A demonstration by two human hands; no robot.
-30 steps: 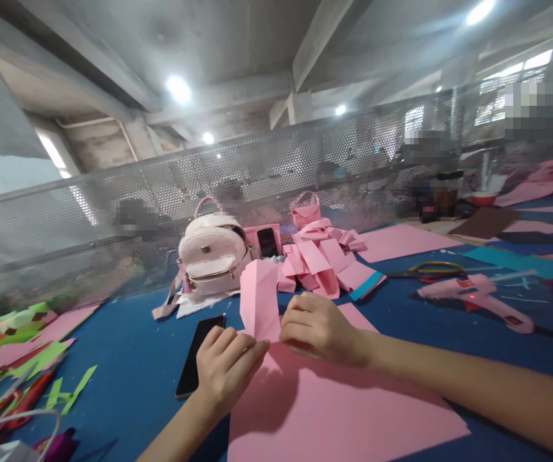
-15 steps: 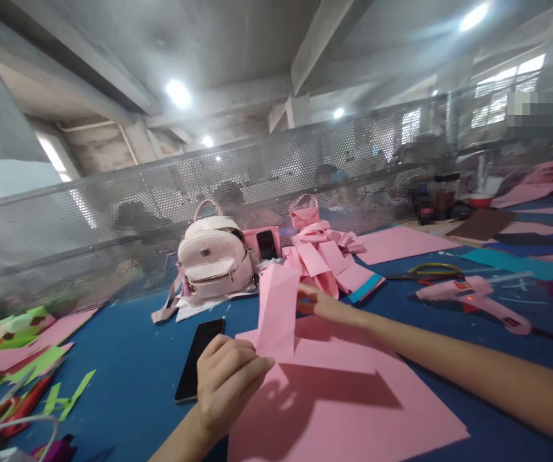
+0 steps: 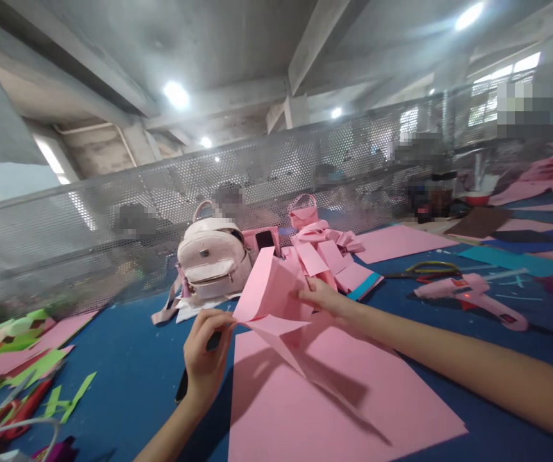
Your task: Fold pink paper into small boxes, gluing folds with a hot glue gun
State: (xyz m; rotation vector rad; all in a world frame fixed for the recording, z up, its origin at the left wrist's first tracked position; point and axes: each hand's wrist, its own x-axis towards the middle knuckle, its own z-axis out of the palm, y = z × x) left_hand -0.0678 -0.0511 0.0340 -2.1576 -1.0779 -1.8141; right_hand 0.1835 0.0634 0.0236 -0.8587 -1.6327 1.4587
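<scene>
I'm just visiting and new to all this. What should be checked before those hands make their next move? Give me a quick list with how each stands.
1. Left hand has the folded paper: ok, pinching its left end.
2. Right hand has it too: ok, gripping its right side.
3. Large sheet lying on the table: ok, below the folded paper.
4. Glue gun apart from both hands: ok, off to the right; its red light is lit.
5. Glue gun tip cool: cannot tell by looking.
6. Phone free of the left hand: cannot tell, since the hand hides part of it.
</scene>
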